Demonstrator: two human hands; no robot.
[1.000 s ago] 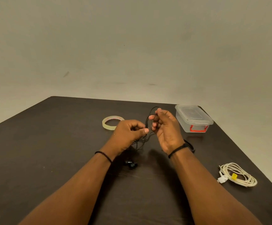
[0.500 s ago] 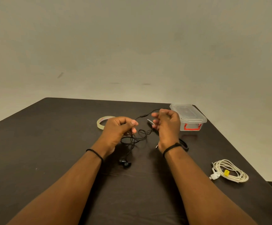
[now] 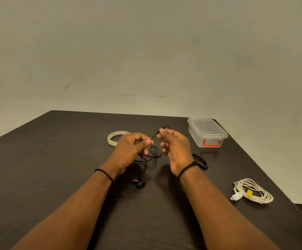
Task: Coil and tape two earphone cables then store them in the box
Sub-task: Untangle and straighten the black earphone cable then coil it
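Observation:
My left hand (image 3: 130,148) and my right hand (image 3: 177,150) are raised close together over the middle of the dark table (image 3: 47,168). Both pinch the black earphone cable (image 3: 151,156), which hangs between them in loose loops. Its two earbuds (image 3: 138,182) lie on the table below my left wrist. A white earphone cable (image 3: 254,192), coiled and bound with a yellow piece of tape, lies at the right. A roll of clear tape (image 3: 113,139) rests flat behind my left hand. The clear plastic box (image 3: 207,132) with a red latch stands lidded at the far right.
A black loop, like a hair band (image 3: 201,162), lies on the table just right of my right wrist. The table's right edge runs close past the white coil and the box. A plain wall rises behind the table.
My hands have drawn closer together again and the cable's loops between them have shifted. The view has tilted slightly. Box, tape roll and white coil have stayed put.

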